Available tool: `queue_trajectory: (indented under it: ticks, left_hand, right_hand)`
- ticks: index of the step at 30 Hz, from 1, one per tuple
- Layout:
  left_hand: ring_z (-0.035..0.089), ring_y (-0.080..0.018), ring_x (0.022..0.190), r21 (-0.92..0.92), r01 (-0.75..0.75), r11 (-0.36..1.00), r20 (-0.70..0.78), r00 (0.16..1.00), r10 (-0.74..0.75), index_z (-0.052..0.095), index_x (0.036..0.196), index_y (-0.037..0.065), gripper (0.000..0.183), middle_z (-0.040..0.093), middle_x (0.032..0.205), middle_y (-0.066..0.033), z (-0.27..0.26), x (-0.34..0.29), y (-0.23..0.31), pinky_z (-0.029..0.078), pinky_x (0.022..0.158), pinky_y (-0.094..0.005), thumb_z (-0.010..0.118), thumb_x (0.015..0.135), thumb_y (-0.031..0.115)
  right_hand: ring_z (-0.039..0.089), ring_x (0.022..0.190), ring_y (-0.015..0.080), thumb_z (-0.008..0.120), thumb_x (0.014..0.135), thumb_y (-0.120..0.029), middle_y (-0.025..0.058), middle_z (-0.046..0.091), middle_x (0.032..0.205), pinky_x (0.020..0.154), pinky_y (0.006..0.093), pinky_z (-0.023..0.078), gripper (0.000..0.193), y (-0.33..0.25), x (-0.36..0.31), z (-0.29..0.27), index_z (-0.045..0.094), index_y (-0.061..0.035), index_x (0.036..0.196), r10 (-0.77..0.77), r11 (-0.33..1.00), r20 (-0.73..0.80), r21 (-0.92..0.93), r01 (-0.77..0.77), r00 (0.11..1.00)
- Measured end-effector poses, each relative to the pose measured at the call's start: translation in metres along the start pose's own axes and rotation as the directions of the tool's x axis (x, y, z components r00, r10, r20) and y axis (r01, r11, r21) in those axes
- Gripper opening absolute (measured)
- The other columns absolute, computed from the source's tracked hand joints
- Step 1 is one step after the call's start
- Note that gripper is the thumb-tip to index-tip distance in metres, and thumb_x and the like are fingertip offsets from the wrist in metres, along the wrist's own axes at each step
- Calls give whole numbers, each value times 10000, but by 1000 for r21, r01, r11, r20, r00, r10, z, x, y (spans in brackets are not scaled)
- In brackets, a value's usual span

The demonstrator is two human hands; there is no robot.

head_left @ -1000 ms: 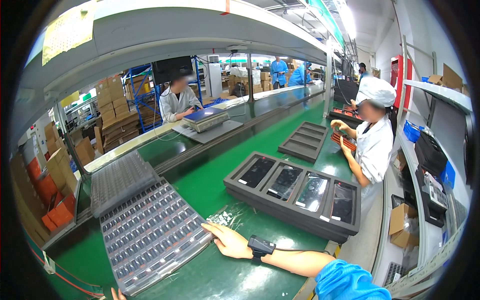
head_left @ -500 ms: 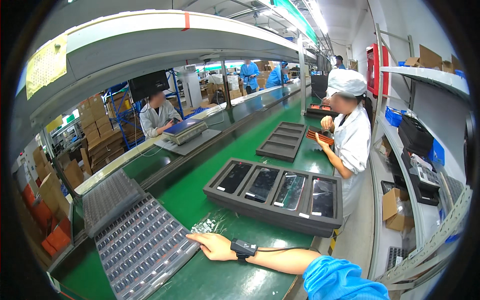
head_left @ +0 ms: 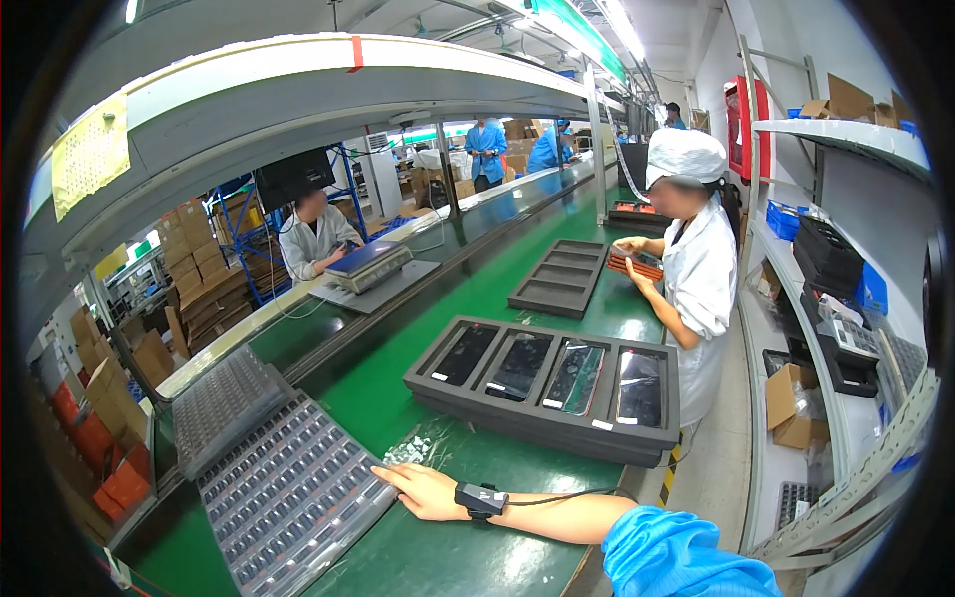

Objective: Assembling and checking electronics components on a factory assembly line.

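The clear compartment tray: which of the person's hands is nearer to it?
Right. The right hand lies flat on the green belt with its fingers touching the clear compartment tray. The left hand is out of view.

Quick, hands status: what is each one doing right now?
Left hand: not in view.
Right hand: open, lying flat on the green belt, fingertips touching the edge of the clear ribbed tray, holding nothing.

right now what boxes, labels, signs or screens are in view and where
Yellow sheet: pale rectangle stuck on the overhead rail, upper left.
Red tag: small strip on the same rail.
Cardboard boxes: brown, stacked behind the line, left.
Monitor: dark screen above the seated worker.
Phones: four dark screens in a grey foam tray, beyond the right hand.
Open box: brown, on the floor, right.
Shelf boxes: brown, top right shelf.
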State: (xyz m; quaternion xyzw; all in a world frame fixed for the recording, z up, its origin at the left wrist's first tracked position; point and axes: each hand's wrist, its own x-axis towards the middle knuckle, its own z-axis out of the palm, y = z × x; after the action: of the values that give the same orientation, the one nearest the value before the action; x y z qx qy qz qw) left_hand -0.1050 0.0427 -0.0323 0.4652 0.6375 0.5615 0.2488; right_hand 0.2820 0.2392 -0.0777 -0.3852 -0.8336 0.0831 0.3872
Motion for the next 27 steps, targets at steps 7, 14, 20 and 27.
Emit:
queue_trajectory:
  ticks: [7, 14, 20, 27]
  left_hand:
    - [535, -254, 1234, 50, 28, 998, 40, 999, -30, 451, 1456, -13, 536, 562, 1379, -186, -3, 6, -9, 401, 1070, -370, 597, 1017, 257]
    - [553, -266, 1234, 73, -6, 997, 39, 999, 4, 416, 1475, 4, 535, 566, 1378, -196, -9, 12, -30, 414, 1063, -377, 604, 1010, 191]
    - [546, -273, 1244, 85, 5, 996, 36, 999, -8, 409, 1478, 6, 536, 564, 1379, -207, -7, 8, -21, 405, 1071, -378, 601, 1009, 180]
    - [548, -270, 1223, 58, -9, 998, 40, 999, 6, 408, 1479, 13, 538, 565, 1361, -203, -8, 10, -30, 404, 1067, -379, 605, 1003, 166]
  right_hand:
    - [557, 1218, 403, 603, 894, -59, 265, 570, 1295, 1075, 460, 444, 695, 3, 1, 1, 318, -65, 1529, -39, 999, -7, 16, 39, 999]
    - [593, 1143, 383, 621, 884, -31, 217, 603, 1254, 1010, 449, 484, 695, 9, 2, 1, 346, -95, 1518, -57, 998, -22, 30, 57, 998]
    - [606, 1103, 383, 599, 846, 32, 212, 622, 1190, 956, 447, 506, 699, 4, 2, -6, 385, -102, 1497, -23, 999, -11, 45, 24, 1000]
    - [603, 1000, 378, 579, 821, 67, 190, 612, 1042, 899, 450, 499, 716, 5, 2, -5, 397, -101, 1492, 5, 999, -12, 52, -4, 1000]
